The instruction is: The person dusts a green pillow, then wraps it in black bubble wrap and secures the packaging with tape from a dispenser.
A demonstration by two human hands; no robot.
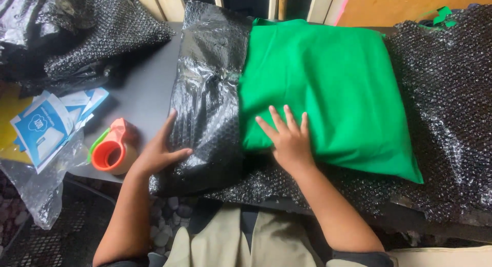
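A green fabric bundle [328,87] lies on a dark table, its left end covered by black bubble wrap [210,92]. My left hand [156,154] rests with fingers apart on the near left edge of that wrap. Palm down, my right hand [288,139] presses flat on the green fabric's near edge, fingers spread. More black bubble wrap [446,103] spreads under and to the right of the bundle.
An orange tape dispenser [114,149] with a roll of tape stands just left of my left hand. Blue and white paper packets [48,123] lie in a clear plastic bag at the far left. Another heap of black bubble wrap [87,26] fills the back left.
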